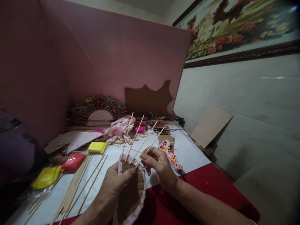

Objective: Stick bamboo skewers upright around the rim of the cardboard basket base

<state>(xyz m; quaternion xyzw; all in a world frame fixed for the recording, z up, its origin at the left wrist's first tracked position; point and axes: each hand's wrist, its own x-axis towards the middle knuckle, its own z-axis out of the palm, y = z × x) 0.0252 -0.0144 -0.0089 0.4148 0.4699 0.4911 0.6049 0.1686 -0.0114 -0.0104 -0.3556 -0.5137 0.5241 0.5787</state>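
Note:
My left hand (116, 184) is closed round a brown cardboard piece (131, 200) edged with pink patterned cloth, its thumb pressed on the cardboard face. Several thin wooden sticks (138, 132) stand up from the piece's upper edge, fanned apart. My right hand (156, 162) pinches the rightmost stick (157, 139) between thumb and fingers, low on its length, where it meets the edge. Just beyond the right hand lies a flower-patterned glue gun (170, 155) on the white sheet.
Loose wooden sticks (75, 184) lie at the left beside yellow (47, 177) and red (73, 161) clay packets. At the back are a decorated fan-shaped piece (100, 114), crumpled pink cloth (119, 127), scissors (162, 130) and a cut cardboard sheet (147, 101) against the pink panel. Red cloth (211, 190) covers the near right.

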